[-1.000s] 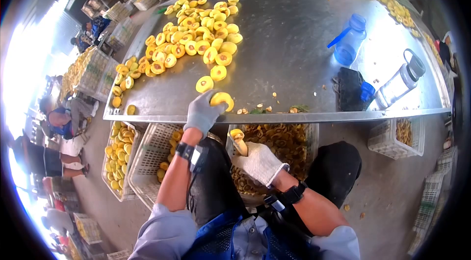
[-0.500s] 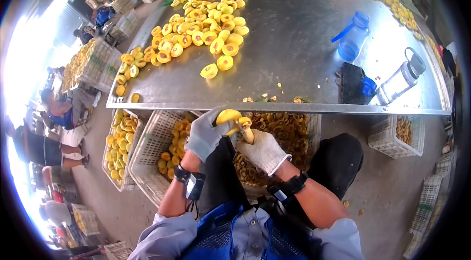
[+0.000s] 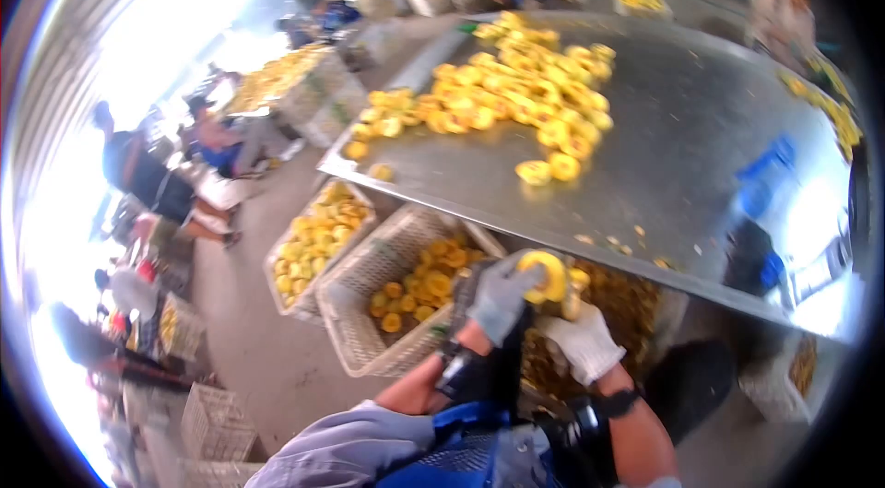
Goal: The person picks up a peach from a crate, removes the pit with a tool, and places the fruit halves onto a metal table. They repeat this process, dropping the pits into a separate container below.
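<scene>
In the head view my left hand (image 3: 501, 297), in a grey glove, is closed around a yellow peach half (image 3: 551, 274). My right hand (image 3: 585, 343), in a whitish glove, grips a wooden-handled tool (image 3: 572, 305) close against the fruit; blur and the fingers hide its working end. Brown-yellow fruit scraps (image 3: 625, 308) fill a container below my hands, between my knees. On the metal table (image 3: 664, 147) beyond lies a heap of peach halves (image 3: 498, 92), several showing reddish centres.
Left of my knees stand a white crate (image 3: 336, 327) partly filled with peach halves and a fuller crate (image 3: 277, 278). A blue bottle (image 3: 761, 184) and a clear bottle (image 3: 816, 276) are on the table's right side. People (image 3: 147, 165) sit and stand at the left.
My view has swung left and tilted, so the table and crates appear shifted right and slanted. Both hands stay together at the peach half and tool.
</scene>
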`<state>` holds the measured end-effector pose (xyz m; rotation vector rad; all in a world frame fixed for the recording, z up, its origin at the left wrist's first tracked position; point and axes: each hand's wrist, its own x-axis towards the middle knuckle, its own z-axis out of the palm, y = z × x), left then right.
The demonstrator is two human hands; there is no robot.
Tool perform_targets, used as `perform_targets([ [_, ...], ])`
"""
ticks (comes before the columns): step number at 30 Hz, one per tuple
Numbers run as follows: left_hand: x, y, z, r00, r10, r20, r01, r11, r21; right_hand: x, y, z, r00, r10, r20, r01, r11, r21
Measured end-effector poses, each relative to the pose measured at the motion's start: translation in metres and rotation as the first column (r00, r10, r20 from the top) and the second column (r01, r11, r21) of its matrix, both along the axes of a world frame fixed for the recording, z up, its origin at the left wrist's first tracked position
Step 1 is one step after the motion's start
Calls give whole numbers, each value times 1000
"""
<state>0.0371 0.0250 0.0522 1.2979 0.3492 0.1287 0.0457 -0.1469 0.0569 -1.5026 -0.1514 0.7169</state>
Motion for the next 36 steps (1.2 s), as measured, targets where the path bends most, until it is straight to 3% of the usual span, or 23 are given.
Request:
perform_targets([
  [3,1,-4,-17,978,-104,180,112,993,-33,-3,2,2,1000,-2,-30,3,1000,11],
  [5,-2,-2,-10,966,-187,180,209,971,-113,-2,5,-3,998,-1,-56,1,1000,-4],
  [9,-14,4,8,968,-206,143,225,966,-129,-12,0,35,982,9,-189,-11,1000,-10],
  [11,-17,5,9,973,-180,145,180,984,12,-17,0,40,988,-8,-156,16,999,51],
  [13,-22,3,24,980,-175,91,156,970,184,-14,7,7,997,-8,76,2,997,81],
  [15,-34,-2,41,979,-144,142,86,933,348,-14,5,-21,867,-1,499,39,997,-67],
  [16,-37,0,43,987,-146,65,125,958,256,-11,2,-18,774,156,614,20,963,-270],
  [17,-34,8,15,989,-119,84,106,983,152,-12,0,-15,745,203,636,30,942,-335],
  [18,-41,3,34,995,-82,51,73,984,164,-13,-3,-15,840,146,523,-17,970,-243],
  [19,-40,7,21,988,-81,128,78,996,33,-14,-3,-12,785,126,606,11,976,-217],
  [22,-40,13,24,991,-90,100,92,996,-12,-19,-3,4,743,136,656,60,962,-268],
  [23,-44,12,32,995,-87,52,87,996,3,-22,-3,17,871,129,474,19,955,-295],
  [26,-40,12,17,988,-127,88,105,969,222,-24,-8,18,888,105,447,-29,984,-174],
  [27,-46,5,32,981,-145,126,93,933,349,-23,-6,-3,873,69,482,27,981,-190],
  [28,-45,6,28,988,-140,60,74,784,616,-24,-4,3,844,55,533,25,990,-142],
  [29,-50,1,31,979,-163,119,68,822,565,-25,-3,9,813,39,581,20,995,-95],
  [30,-53,0,27,956,-194,222,19,791,611,-21,-3,-2,865,52,499,4,994,-111],
  [31,-55,-3,46,982,-163,100,41,691,722,-17,-3,-12,909,61,413,-9,992,-127],
  [32,-52,2,30,956,-210,206,14,731,683,-12,-3,-23,944,67,324,-21,989,-143],
  [34,-56,-8,38,991,-133,33,67,682,729,-10,-3,-18,961,-11,275,31,997,-68],
  [36,-55,-8,29,979,-194,60,87,665,742,-12,2,-14,963,-55,264,47,998,36],
])
